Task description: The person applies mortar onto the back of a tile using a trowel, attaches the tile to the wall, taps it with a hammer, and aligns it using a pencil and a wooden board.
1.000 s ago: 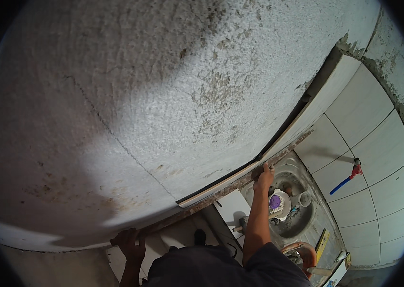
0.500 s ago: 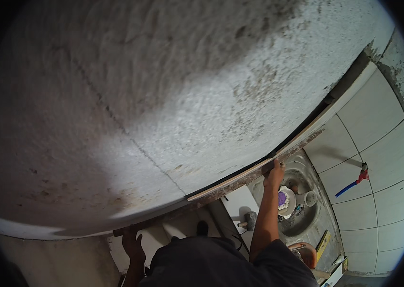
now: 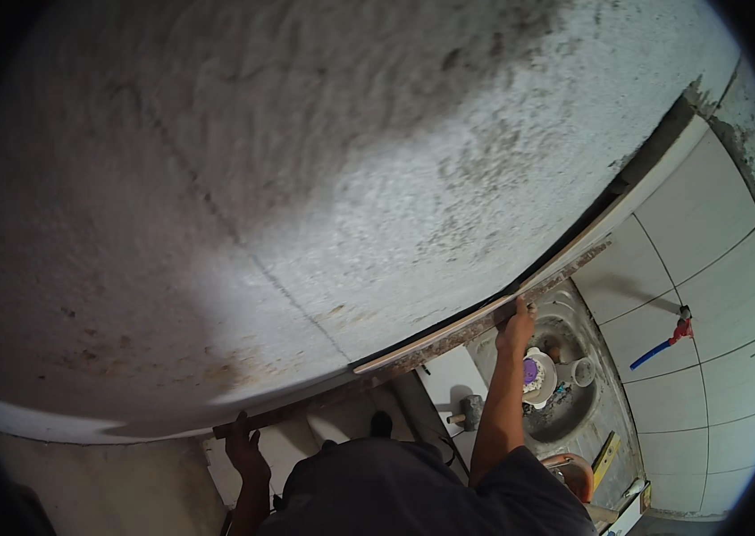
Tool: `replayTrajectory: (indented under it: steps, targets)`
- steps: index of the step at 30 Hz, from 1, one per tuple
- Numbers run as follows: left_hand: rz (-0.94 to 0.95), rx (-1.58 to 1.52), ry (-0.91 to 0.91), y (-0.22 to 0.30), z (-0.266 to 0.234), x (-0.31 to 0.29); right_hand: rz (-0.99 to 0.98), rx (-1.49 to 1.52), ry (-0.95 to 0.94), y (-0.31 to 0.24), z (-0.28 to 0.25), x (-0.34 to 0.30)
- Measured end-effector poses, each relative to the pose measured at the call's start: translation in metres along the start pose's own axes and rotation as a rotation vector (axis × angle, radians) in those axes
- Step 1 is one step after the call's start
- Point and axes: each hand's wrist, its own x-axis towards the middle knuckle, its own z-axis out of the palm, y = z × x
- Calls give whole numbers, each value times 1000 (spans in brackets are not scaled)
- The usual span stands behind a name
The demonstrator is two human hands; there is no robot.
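Observation:
A long, narrow straightedge (image 3: 409,359), brown and spattered with mortar, runs slantwise along the wall just below the edge of the fitted tiles. Near its left end my left hand (image 3: 246,453) grips it, with one fingertip showing over the upper edge. Farther right, my right hand (image 3: 515,329) is closed around the bar, its arm stretched out over the sink side. The pale top edge of the tiles (image 3: 449,342) lies right beside the straightedge. Behind that edge a dark gap separates the tiles from the rough plastered wall (image 3: 377,223), which bears a dark drawn line.
At right is a dirty metal sink (image 3: 574,424) holding a white bowl (image 3: 538,380) and a clear cup (image 3: 582,372). A mallet (image 3: 467,413) lies left of it. A yellow level (image 3: 606,459) and an orange bucket (image 3: 571,473) are nearer. A red tap (image 3: 681,329) with blue hose juts from the tiled wall.
My left hand's fingertip now shows over the straightedge's upper edge. The view has shifted very slightly; the straightedge and my right hand stay nearly in place.

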Motion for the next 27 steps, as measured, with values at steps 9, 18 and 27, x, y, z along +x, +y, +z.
replayTrajectory:
  steps: [9, 18, 27]
  targets:
    - [-135, -204, 103, 6, 3, 0, -64, -51, 43, -5, 7, -5]
    - [-105, -196, 63, 0, -3, 1, -47, -104, 16, -16, 9, -12]
    - [-132, -221, 96, 7, 1, -1, -63, -120, 40, -6, 2, 2]
